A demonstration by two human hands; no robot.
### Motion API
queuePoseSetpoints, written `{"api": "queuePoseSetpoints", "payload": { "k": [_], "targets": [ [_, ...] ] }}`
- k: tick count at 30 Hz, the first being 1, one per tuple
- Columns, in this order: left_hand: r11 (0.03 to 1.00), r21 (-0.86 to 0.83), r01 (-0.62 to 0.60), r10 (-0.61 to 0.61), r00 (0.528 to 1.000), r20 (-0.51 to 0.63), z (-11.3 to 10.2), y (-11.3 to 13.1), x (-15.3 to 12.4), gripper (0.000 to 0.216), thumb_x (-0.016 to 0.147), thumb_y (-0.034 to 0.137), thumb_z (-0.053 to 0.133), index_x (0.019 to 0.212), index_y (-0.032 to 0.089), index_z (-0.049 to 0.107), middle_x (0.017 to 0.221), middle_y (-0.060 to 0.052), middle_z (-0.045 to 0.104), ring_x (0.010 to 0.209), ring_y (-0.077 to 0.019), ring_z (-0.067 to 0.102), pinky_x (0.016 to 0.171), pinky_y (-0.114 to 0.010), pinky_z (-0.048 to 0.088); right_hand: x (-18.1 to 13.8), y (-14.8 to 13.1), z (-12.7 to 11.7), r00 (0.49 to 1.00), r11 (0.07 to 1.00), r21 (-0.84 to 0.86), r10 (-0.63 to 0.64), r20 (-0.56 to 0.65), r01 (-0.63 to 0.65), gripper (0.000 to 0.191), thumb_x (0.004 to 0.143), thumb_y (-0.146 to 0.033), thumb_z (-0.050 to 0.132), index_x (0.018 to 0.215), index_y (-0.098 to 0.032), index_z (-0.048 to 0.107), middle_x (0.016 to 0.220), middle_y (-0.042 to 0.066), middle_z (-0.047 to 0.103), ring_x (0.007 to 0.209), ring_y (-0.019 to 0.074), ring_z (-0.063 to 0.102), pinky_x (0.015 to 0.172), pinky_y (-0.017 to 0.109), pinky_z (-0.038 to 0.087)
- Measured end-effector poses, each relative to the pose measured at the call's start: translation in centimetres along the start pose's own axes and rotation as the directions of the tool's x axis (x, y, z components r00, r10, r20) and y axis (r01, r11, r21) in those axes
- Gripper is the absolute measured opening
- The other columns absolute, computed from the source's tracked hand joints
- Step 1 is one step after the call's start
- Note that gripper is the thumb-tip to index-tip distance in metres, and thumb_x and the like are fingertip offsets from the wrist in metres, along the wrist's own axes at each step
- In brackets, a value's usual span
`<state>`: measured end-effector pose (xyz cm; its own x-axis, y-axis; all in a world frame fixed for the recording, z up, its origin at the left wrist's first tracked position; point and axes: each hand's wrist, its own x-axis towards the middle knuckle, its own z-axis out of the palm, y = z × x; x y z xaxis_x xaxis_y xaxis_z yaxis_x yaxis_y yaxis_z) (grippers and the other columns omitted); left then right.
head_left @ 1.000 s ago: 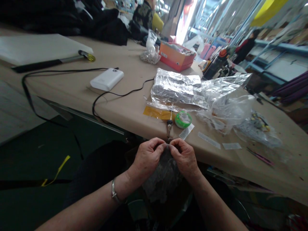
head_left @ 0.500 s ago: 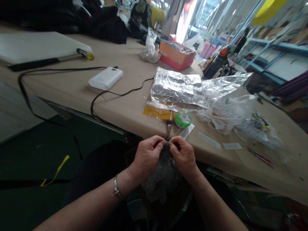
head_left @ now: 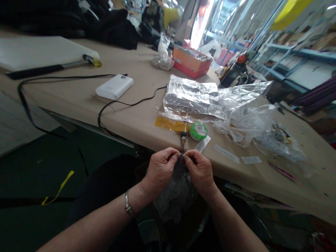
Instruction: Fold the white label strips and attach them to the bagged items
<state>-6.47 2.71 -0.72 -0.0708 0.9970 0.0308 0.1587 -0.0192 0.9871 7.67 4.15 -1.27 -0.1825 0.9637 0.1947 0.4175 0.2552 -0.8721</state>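
My left hand (head_left: 160, 171) and my right hand (head_left: 201, 172) meet just below the table's front edge, fingers curled and pinched together at the top of a clear plastic bag with dark contents (head_left: 175, 194). The bag hangs down between my wrists over my lap. A metal bracelet sits on my left wrist. Directly beyond my fingertips a soldering iron (head_left: 183, 137) lies on the table, tip toward me, beside a green spool (head_left: 198, 131).
A white power bank (head_left: 114, 86) with a black cable (head_left: 123, 102) lies left of centre. Foil packets in crumpled clear bags (head_left: 210, 99) fill the middle; white paper strips (head_left: 227, 154), pink tweezers (head_left: 280, 170) and an orange box (head_left: 191, 62) lie farther off.
Both hands stay pinched on the bag top, shifted very slightly toward the table edge. The view has drifted a little; nothing on the table moved.
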Motion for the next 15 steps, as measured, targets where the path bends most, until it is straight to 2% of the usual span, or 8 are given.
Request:
{"api": "queuePoseSetpoints", "payload": {
  "k": [2,5,7,10,12,15],
  "targets": [
    [1.000,-0.016,0.011,-0.010,1.000,0.019,-0.1,0.0,-0.5,0.017,0.081,0.028,0.054,0.074,0.017,0.064,0.067,0.001,0.063,0.063,-0.0115,0.055,0.059,-0.019,0.042,-0.6,-0.1,-0.9,0.999,0.998,-0.062,-0.025,0.029,0.026,0.010,0.082,-0.029,0.057,0.086,-0.020,0.060,0.069,-0.002,0.061,0.061,0.0120,0.056,0.060,0.022,0.045],
    [0.999,-0.012,0.046,-0.045,0.998,0.044,-0.3,-0.4,-1.2,0.017,0.080,0.030,0.056,0.075,0.019,0.067,0.067,0.001,0.066,0.063,-0.0129,0.059,0.058,-0.020,0.044,-1.0,0.0,-2.8,0.988,0.946,-0.286,-0.150,0.027,0.151,0.009,0.083,-0.028,0.057,0.088,-0.021,0.061,0.073,0.000,0.063,0.065,0.0142,0.058,0.063,0.025,0.046],
    [0.998,0.005,0.057,-0.058,0.998,0.030,-0.5,-1.1,-1.3,0.016,0.077,0.031,0.060,0.080,0.020,0.070,0.076,-0.001,0.071,0.072,-0.0153,0.063,0.066,-0.021,0.046,-0.7,0.4,-4.2,0.966,0.850,-0.473,-0.260,0.009,0.233,0.012,0.084,-0.028,0.056,0.090,-0.021,0.062,0.084,0.005,0.065,0.079,0.0190,0.059,0.074,0.031,0.047],
    [0.996,0.046,0.072,-0.071,0.997,-0.035,-0.8,-2.4,-1.2,0.022,0.073,0.030,0.064,0.091,0.021,0.072,0.093,-0.004,0.073,0.087,-0.0199,0.065,0.079,-0.026,0.047,0.3,1.4,-5.3,0.937,0.667,-0.690,-0.347,0.048,0.282,0.033,0.080,-0.029,0.061,0.111,-0.018,0.059,0.114,0.012,0.061,0.110,0.0287,0.050,0.093,0.043,0.039],
    [0.993,0.069,0.093,-0.090,0.995,-0.048,-0.9,-3.1,-1.2,0.020,0.073,0.030,0.062,0.087,0.021,0.073,0.092,-0.004,0.073,0.086,-0.0213,0.065,0.079,-0.027,0.047,0.8,2.2,-5.5,0.927,0.590,-0.747,-0.361,0.097,0.308,0.039,0.080,-0.027,0.062,0.117,-0.018,0.056,0.122,0.011,0.059,0.116,0.0295,0.046,0.099,0.047,0.033],
    [0.988,0.034,0.147,-0.148,0.989,0.002,-0.5,-3.4,-1.6,0.015,0.074,0.029,0.061,0.075,0.020,0.073,0.079,-0.003,0.072,0.077,-0.0200,0.064,0.072,-0.026,0.046,0.8,3.2,-5.5,0.893,0.590,-0.716,-0.437,0.103,0.372,0.022,0.085,-0.021,0.057,0.107,-0.021,0.061,0.111,0.005,0.066,0.108,0.0228,0.054,0.099,0.043,0.033]
  ]
}}
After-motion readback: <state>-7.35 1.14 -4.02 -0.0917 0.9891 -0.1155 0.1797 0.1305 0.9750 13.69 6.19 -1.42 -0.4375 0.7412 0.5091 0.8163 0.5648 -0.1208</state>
